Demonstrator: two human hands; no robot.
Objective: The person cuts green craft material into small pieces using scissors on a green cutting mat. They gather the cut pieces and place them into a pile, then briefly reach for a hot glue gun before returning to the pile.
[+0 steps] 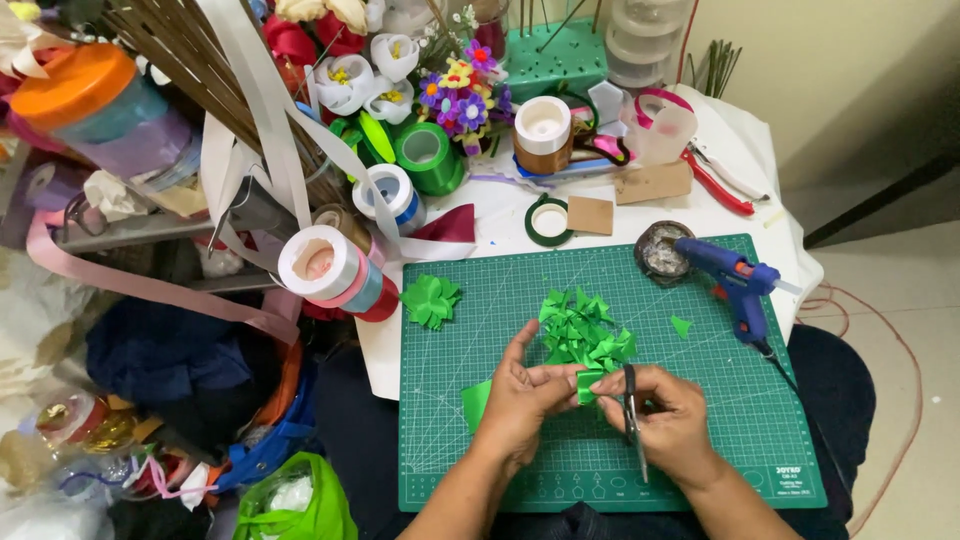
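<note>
- left hand [520,395]: fingers pinched shut on a small folded green ribbon piece [590,384], thumb and forefinger at its left edge
- right hand [668,412]: fingers closed round a pair of scissors [632,415], blades pointing down toward the person; fingertips also touch the ribbon piece from the right
- ribbon piece sits between both hands, just above the green cutting mat [520,470]
- loose green strip [476,402] on the mat, partly under the left hand
- pile of cut green ribbon bits [582,330] just beyond the hands, touching the held piece
- finished green leaf cluster [431,300] at mat's upper left, one stray green scrap [681,325] to the right
- blue glue gun [737,280] on mat's right edge, small round dish [662,252] beside it
- bench [500,225] behind: ribbon rolls [335,268], green tape spool [428,152], red-handled pliers [718,185], fabric flowers [455,95]
</note>
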